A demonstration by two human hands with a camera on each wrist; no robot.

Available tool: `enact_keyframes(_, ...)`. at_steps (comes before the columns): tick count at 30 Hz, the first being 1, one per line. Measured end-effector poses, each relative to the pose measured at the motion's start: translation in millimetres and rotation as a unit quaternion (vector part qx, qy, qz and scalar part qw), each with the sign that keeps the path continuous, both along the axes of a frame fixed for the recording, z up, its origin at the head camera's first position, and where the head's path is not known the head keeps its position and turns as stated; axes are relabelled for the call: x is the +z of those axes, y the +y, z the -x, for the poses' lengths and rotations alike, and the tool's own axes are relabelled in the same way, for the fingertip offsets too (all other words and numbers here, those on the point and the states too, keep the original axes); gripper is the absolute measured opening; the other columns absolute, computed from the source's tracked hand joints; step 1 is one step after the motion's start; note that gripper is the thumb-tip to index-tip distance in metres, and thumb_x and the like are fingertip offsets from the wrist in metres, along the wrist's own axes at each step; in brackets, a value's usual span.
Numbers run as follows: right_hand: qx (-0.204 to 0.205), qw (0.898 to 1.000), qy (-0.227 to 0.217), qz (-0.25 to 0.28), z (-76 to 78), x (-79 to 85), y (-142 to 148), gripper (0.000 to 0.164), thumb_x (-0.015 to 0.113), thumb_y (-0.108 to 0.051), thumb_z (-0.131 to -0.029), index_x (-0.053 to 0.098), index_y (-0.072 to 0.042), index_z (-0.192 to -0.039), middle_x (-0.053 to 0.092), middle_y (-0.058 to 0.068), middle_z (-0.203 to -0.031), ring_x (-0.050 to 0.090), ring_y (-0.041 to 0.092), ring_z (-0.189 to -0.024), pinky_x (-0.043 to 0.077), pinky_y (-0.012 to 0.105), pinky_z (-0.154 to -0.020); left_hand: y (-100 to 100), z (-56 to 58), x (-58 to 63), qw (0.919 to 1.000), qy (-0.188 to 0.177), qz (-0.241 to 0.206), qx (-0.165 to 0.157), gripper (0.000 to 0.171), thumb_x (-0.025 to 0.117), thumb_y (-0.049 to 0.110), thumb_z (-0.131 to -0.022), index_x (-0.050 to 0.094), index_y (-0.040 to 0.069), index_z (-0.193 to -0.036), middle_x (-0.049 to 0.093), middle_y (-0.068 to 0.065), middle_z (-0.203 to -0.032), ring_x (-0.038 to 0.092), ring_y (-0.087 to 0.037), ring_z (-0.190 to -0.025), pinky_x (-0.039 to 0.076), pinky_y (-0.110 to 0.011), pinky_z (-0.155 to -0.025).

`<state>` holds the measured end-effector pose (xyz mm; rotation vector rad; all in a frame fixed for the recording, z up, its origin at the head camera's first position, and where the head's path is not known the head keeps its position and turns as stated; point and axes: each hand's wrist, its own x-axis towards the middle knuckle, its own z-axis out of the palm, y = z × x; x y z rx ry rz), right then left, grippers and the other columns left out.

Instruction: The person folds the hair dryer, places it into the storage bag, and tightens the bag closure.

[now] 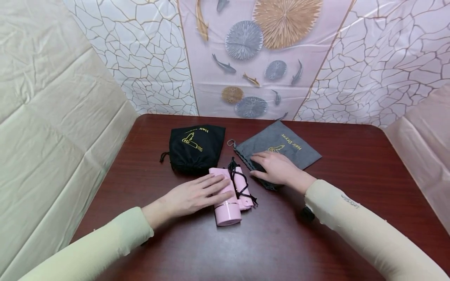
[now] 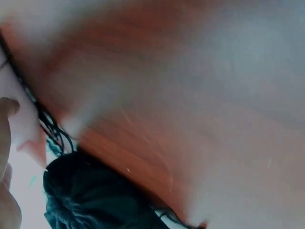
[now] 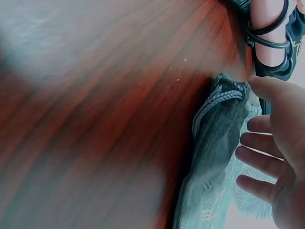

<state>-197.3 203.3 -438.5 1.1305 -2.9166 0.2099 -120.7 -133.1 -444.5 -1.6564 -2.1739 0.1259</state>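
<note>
A pink folding hair dryer (image 1: 227, 215) lies on the table with its black cord (image 1: 242, 191) wound about the folded handle. My left hand (image 1: 191, 196) rests across its barrel, fingers extended. To the right, a grey drawstring pouch (image 1: 297, 142) marked "Hair Dryer" lies flat. My right hand (image 1: 275, 168) is over the pouch's gathered mouth, fingers spread and slightly bent. In the right wrist view nothing shows between the fingers of that hand (image 3: 286, 143), beside the pouch's braided cord (image 3: 217, 102). The left wrist view catches only a few fingertips (image 2: 5, 114) against the pink dryer.
A black drawstring pouch (image 1: 200, 150) with a yellow dryer print sits behind the hair dryer, bulging at its near end. The dark red wooden table (image 1: 168, 242) ends at a patterned backdrop (image 1: 246, 89), with pale cloth at both sides.
</note>
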Motion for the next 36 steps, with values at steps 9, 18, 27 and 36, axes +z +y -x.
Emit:
enact_keyframes(9,0.012,0.996,0.079,-0.034,10.1,-10.7,-7,0.05,0.077,-0.043,-0.098,0.076,0.0,-0.123,0.074,0.018,-0.127,0.07,0.037,-0.118,0.056,0.052,-0.103,28,-59.7,5.8,0.9671,-0.144,-0.14,0.157,0.065,0.072,0.039,-0.1,0.055,0.005,-0.153,0.06,-0.019,-0.15,0.058,-0.036,-0.139,0.051,-0.044,-0.113)
enact_keyframes(18,0.034,0.997,0.064,-0.004,15.4,-12.8,-3,0.036,0.077,-0.029,-0.099,0.077,0.001,-0.118,0.074,0.019,-0.125,0.07,0.039,-0.116,0.056,0.054,-0.103,56,-72.2,-3.8,0.9556,-0.134,-0.147,0.217,0.066,0.075,0.051,-0.098,0.064,0.009,-0.146,0.054,-0.024,-0.153,0.05,-0.046,-0.144,0.047,-0.049,-0.117)
enact_keyframes(27,0.048,0.999,-0.007,-0.003,19.6,-7.0,6,0.035,0.074,-0.019,-0.1,0.074,0.004,-0.126,0.071,0.021,-0.134,0.068,0.04,-0.124,0.052,0.057,-0.108,45,-67.0,-4.9,0.9518,-0.158,-0.152,0.214,0.061,0.077,0.051,-0.096,0.068,0.007,-0.137,0.054,-0.024,-0.154,0.049,-0.047,-0.146,0.047,-0.049,-0.117)
enact_keyframes(36,0.043,0.999,0.008,-0.023,18.0,3.4,11,0.028,0.075,-0.013,-0.097,0.077,-0.001,-0.122,0.078,0.017,-0.12,0.076,0.037,-0.101,0.061,0.056,-0.086,38,-70.1,-6.7,0.9443,-0.15,-0.164,0.243,0.066,0.084,0.048,-0.09,0.065,0.003,-0.133,0.054,-0.028,-0.152,0.048,-0.048,-0.146,0.05,-0.054,-0.113)
